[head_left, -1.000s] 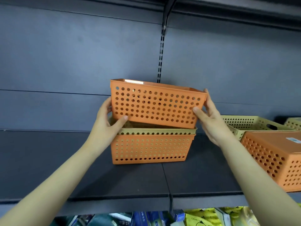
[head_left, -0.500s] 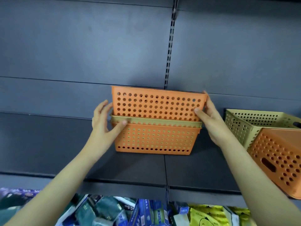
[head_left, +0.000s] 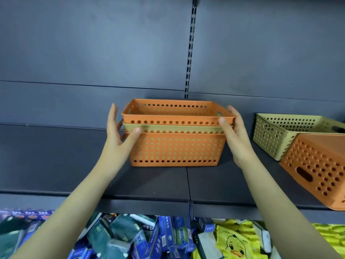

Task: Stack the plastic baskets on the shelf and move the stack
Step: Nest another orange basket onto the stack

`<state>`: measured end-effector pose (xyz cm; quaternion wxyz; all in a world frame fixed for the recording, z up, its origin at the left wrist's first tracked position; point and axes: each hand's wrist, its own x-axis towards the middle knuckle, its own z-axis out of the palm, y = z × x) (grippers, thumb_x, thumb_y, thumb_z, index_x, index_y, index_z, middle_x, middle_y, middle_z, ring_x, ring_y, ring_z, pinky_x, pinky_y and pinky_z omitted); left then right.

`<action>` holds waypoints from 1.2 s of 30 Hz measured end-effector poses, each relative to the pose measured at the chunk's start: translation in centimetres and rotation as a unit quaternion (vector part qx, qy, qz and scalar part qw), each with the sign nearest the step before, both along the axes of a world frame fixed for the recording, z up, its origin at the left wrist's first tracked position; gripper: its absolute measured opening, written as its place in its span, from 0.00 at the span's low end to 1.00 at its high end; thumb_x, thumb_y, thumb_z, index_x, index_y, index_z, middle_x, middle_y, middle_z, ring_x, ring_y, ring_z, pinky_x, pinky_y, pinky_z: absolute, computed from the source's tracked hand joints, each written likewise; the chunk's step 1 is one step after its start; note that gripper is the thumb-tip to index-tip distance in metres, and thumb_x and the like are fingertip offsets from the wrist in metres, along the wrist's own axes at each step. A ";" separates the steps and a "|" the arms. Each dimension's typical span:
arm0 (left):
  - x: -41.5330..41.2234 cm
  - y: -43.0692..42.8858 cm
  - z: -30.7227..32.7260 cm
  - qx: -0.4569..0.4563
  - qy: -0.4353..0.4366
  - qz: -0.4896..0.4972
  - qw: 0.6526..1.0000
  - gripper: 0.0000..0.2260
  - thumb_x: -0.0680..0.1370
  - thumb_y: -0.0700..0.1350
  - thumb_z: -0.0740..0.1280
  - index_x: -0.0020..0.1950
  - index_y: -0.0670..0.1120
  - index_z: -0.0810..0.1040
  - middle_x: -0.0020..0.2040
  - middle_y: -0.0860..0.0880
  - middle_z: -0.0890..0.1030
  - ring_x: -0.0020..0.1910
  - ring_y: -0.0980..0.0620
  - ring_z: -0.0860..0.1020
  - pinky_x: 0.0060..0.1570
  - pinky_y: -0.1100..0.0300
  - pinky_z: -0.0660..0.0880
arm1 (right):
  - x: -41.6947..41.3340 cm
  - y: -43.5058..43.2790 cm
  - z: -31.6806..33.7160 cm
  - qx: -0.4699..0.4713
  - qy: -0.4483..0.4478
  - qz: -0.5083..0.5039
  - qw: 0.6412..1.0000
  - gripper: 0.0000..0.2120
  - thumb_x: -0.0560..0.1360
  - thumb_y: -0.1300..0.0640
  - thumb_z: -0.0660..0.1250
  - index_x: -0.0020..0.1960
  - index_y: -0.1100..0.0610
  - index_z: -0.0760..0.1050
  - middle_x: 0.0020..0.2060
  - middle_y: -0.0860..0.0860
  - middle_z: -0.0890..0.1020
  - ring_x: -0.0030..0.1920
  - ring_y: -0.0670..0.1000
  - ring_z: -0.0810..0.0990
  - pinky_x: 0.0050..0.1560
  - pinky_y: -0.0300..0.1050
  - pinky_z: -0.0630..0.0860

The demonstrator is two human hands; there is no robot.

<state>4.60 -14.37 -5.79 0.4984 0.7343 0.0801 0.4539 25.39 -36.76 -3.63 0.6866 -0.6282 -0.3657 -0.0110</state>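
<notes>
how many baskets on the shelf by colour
orange baskets: 3 (top of stack, bottom of stack, one at right)
beige baskets: 2 (middle of stack, one at right)
total: 5

A shop — slotted metal shelving (head_left: 56,165) holds plastic baskets (head_left: 291,135), packaged goods (head_left: 168,238) heaped below.

- Dark grey back panel (head_left: 93,43) behind the shelving, split by horizontal seams.
- Slotted metal upright (head_left: 190,49) runs vertically, right of centre.
- Lower level: jumbled blue and dark green boxed goods (head_left: 119,238).
- Yellow packet with cartoon duck (head_left: 233,243), lower right among them.
</notes>
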 end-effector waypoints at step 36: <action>6.7 -6.2 1.2 0.488 -0.032 0.233 0.840 0.26 0.80 0.59 0.64 0.68 0.40 0.68 0.77 0.35 0.65 0.78 0.33 0.58 0.77 0.41 0.50 | -2.8 -8.2 0.0 -0.029 -0.137 -0.290 0.947 0.24 0.78 0.44 0.64 0.72 0.51 0.69 0.67 0.44 0.75 0.68 0.41 0.72 0.71 0.43 0.67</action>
